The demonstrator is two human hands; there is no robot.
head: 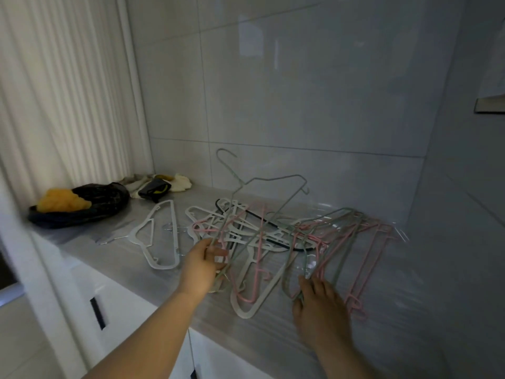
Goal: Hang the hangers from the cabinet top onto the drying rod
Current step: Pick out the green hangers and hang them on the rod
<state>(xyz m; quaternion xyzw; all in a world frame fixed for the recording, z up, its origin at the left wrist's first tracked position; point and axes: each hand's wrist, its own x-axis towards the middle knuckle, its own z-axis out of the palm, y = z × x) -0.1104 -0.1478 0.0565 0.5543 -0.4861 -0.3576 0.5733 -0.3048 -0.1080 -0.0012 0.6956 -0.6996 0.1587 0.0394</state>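
Several thin hangers in pink, pale green, white and black lie tangled in a pile (262,236) on the grey cabinet top (131,258). My left hand (203,265) grips the lower bar of a pale green hanger (269,184), which is tilted up off the pile with its hook pointing up toward the tiled wall. My right hand (319,305) rests on the near ends of the green and pink hangers (352,242) at the right of the pile, fingers curled over them. A white hanger (159,236) lies apart at the left. No drying rod is in view.
A black bag with something yellow (79,205) and a heap of cloths (158,184) sit at the back left of the cabinet top. White curtain (54,91) hangs at the left. Tiled walls enclose the back and right. White cabinet doors (114,305) are below.
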